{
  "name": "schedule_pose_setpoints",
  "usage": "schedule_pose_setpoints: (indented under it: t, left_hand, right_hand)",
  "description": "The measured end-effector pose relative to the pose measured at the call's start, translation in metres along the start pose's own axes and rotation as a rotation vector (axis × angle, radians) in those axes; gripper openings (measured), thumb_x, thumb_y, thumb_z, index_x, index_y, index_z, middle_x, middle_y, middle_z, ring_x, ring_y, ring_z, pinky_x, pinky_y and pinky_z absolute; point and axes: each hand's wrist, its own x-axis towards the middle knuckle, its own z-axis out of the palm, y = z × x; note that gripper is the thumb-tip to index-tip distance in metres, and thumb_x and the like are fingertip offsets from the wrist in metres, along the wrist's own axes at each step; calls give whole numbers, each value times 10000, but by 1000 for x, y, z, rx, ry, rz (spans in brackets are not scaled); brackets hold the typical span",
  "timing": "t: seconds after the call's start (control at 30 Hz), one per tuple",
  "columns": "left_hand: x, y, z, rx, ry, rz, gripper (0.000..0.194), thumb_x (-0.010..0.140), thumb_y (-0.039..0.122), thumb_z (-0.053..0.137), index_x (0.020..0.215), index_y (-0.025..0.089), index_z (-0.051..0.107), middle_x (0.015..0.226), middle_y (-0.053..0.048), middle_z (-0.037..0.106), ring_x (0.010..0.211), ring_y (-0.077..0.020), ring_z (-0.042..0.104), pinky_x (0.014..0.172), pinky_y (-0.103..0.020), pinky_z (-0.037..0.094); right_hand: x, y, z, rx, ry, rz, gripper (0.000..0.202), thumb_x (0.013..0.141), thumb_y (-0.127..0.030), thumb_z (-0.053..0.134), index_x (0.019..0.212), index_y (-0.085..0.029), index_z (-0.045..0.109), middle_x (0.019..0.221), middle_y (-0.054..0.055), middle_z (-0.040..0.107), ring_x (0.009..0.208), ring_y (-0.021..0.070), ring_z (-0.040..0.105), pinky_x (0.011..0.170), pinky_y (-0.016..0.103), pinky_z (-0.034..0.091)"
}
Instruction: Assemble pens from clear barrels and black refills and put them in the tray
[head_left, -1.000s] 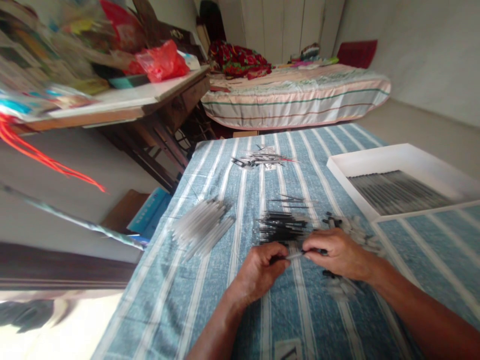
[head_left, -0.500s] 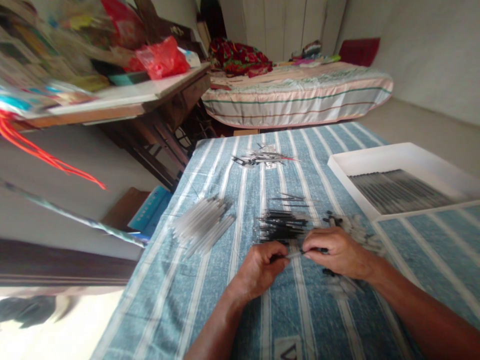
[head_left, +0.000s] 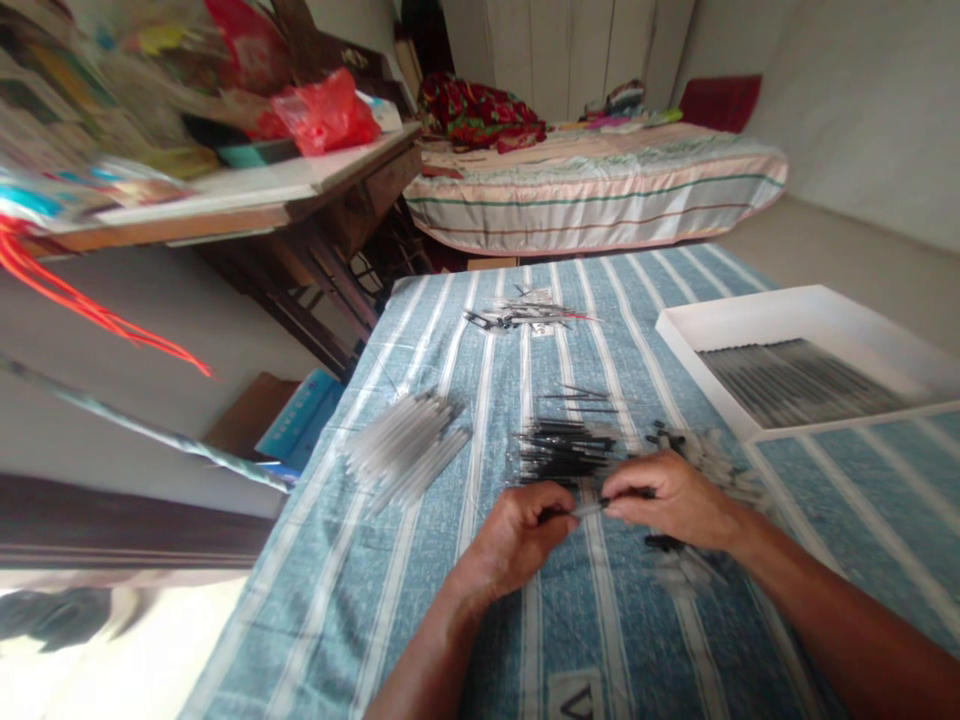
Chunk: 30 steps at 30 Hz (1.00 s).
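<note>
Between my hands lies a slim pen (head_left: 589,508) with a translucent grey barrel and a black part at its right end. My left hand (head_left: 517,540) is closed in a pinch round its left end. My right hand (head_left: 675,500) pinches the black part at the other end; the fingertips hide the exact joint. Just beyond the hands is a pile of thin black pen refills (head_left: 566,450). Translucent pen barrels (head_left: 405,445) form a heap to the left. Beside and partly behind my right hand are loose translucent and black pen caps (head_left: 709,455).
A white box (head_left: 817,305) at the right holds a row of grey-black pens (head_left: 799,380). More thin parts (head_left: 525,315) lie at the far end of the striped cloth (head_left: 337,600). To the left stands a cluttered desk (head_left: 315,180); a bed (head_left: 600,190) is behind.
My right hand has shifted very slightly left and up, still pinching the pen's black end. My left hand stays nearly in place.
</note>
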Motion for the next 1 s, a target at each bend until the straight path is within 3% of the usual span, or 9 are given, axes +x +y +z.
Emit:
schedule_pose_setpoints:
  t: [0.17, 0.33, 0.53, 0.6, 0.7, 0.77, 0.87, 1.0]
  left_hand:
    - [0, 2, 0, 81, -2, 20, 110, 807, 171, 530, 757, 149, 625, 660, 19, 541, 635, -118, 484, 582, -217, 352]
    - [0, 4, 0, 112, -5, 20, 106, 804, 165, 535, 750, 140, 623, 661, 16, 541, 640, -118, 484, 589, -219, 352]
    - [0, 3, 0, 51, 17, 1, 103, 811, 192, 538, 776, 139, 619, 660, 20, 531, 620, -112, 463, 576, -219, 349]
    - [-1, 4, 0, 38, 23, -2, 100, 810, 189, 541, 770, 139, 619, 655, 22, 528, 618, -111, 461, 578, -219, 349]
    - [-1, 5, 0, 26, 26, -3, 93, 804, 186, 550, 770, 140, 622, 654, 20, 536, 624, -114, 466, 586, -220, 354]
    - [-1, 5, 0, 16, 26, -7, 92, 801, 192, 555, 763, 144, 623, 652, 19, 543, 622, -115, 467, 582, -220, 356]
    - [-1, 4, 1, 4, 28, -12, 102, 804, 202, 553, 751, 150, 624, 644, 21, 544, 613, -114, 467, 571, -218, 356]
    - [0, 4, 1, 7, 14, -7, 94, 799, 195, 557, 748, 153, 624, 644, 23, 546, 617, -115, 471, 579, -220, 361]
  right_hand:
    - [1, -2, 0, -18, -57, -3, 181, 836, -233, 561, 717, -153, 672, 558, -14, 605, 489, 84, 528, 475, 175, 373]
    - [2, -4, 0, -1, -121, 73, 362, 886, -264, 478, 555, -150, 571, 470, -33, 500, 438, 72, 470, 444, 175, 334]
    - [-1, 1, 1, 52, -43, 74, 140, 806, -284, 607, 872, -164, 637, 642, -24, 611, 561, 94, 533, 526, 177, 396]
    - [0, 2, 2, 10, -22, 28, 129, 825, -275, 586, 785, -162, 632, 611, -28, 586, 551, 90, 514, 524, 180, 383]
    - [0, 3, 3, -78, -29, -57, 357, 889, -319, 505, 582, -152, 578, 504, -32, 489, 489, 81, 440, 480, 194, 327]
    - [0, 3, 4, -76, -32, -67, 365, 895, -364, 502, 615, -151, 601, 491, -33, 486, 470, 80, 425, 465, 196, 320]
    - [0, 3, 4, -45, 9, -57, 238, 862, -372, 560, 810, -159, 654, 588, -18, 591, 513, 88, 488, 499, 185, 366]
    - [-1, 3, 6, -120, 5, -63, 374, 895, -337, 504, 582, -156, 600, 487, -29, 512, 463, 76, 439, 466, 186, 317]
